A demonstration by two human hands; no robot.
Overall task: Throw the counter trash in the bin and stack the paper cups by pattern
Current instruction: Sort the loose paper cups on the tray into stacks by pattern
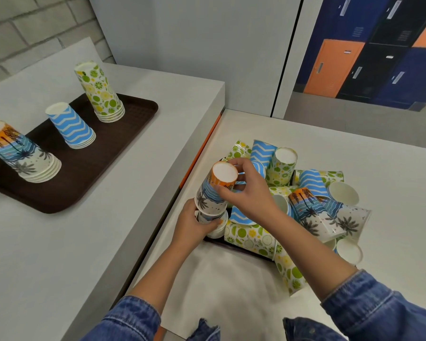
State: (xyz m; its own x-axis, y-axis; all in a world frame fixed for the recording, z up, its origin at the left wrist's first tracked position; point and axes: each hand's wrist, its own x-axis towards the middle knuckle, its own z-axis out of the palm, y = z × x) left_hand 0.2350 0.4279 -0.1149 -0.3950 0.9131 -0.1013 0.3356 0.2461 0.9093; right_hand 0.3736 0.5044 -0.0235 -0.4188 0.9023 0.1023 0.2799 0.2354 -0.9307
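My right hand (246,193) grips an upside-down palm-tree cup (214,190) near its orange base, set over other palm-tree cups (213,221) that my left hand (194,223) holds from below. Beside them lies a jumbled pile of loose cups (305,200) in palm-tree, blue zigzag and citrus patterns, partly covering a dark tray (234,244). On the left counter a brown tray (89,168) carries three upside-down stacks: palm-tree stack (22,151), blue zigzag stack (70,125), citrus stack (100,91).
The two counters are white, split by an orange-edged gap (199,148). A grey wall panel stands behind, with blue and orange lockers (369,50) at the far right. No bin or loose trash shows.
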